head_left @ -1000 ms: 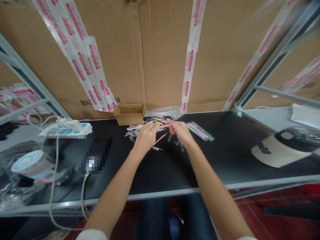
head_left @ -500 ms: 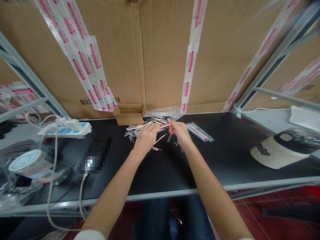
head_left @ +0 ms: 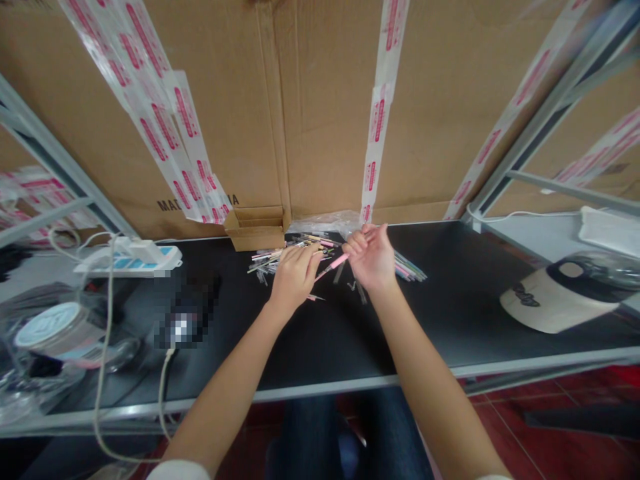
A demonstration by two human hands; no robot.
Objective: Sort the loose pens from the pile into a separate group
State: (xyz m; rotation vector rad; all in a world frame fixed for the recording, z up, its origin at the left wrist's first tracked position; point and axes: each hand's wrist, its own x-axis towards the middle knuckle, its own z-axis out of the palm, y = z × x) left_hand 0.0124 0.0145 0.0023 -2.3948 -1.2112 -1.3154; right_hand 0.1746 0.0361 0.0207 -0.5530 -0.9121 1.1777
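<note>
My right hand (head_left: 371,259) is turned palm up, its fingers curled in a pinch on one end of a slim pink pen (head_left: 339,261). The pen slants down and left, toward my left hand. My left hand (head_left: 294,272) is closed, back upward, at the right side of a loose pile of slim pens and clear pieces (head_left: 265,259). Whatever its fingertips hold is mostly hidden. A short pink piece with a thin tip (head_left: 313,297) lies just below that hand. Right of my right hand, partly behind it, sits a bundle of pastel pens (head_left: 409,268).
A small open cardboard box (head_left: 256,239) stands behind the pile, with clear plastic wrap (head_left: 325,222) beside it. Farther left are a power strip (head_left: 130,259), a cable and a round tub (head_left: 55,330). A cream-and-black container (head_left: 560,293) stands at the right.
My right hand has rolled from a side-on pinch to palm up. The pink pen, nearly level between my hands before, now slants down-left. My left hand has barely moved.
</note>
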